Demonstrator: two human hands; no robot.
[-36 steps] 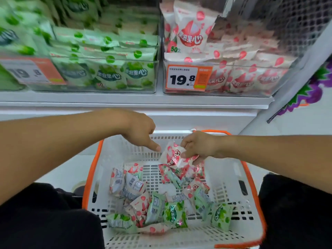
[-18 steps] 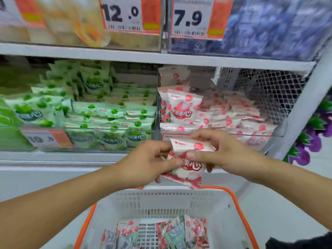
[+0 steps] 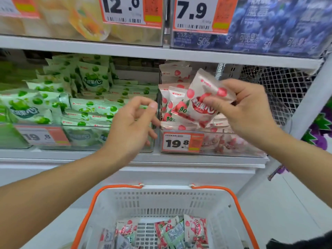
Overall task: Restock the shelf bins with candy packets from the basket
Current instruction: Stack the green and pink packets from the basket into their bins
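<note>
Your right hand (image 3: 251,112), right of centre in the frame, pinches a pink strawberry candy packet (image 3: 204,101) between thumb and fingers, tilted, above the pink bin (image 3: 224,142). Your left hand (image 3: 133,126), at centre, holds nothing, its fingers loosely curled in front of the green bin (image 3: 86,139). The basket (image 3: 161,200) sits at bottom centre with mixed packets inside.

Bright, even store light; my left hand (image 3: 133,123) blurs in motion, shelves (image 3: 161,53) bow at wide-angle edges, far-left packets (image 3: 27,108) soft.
</note>
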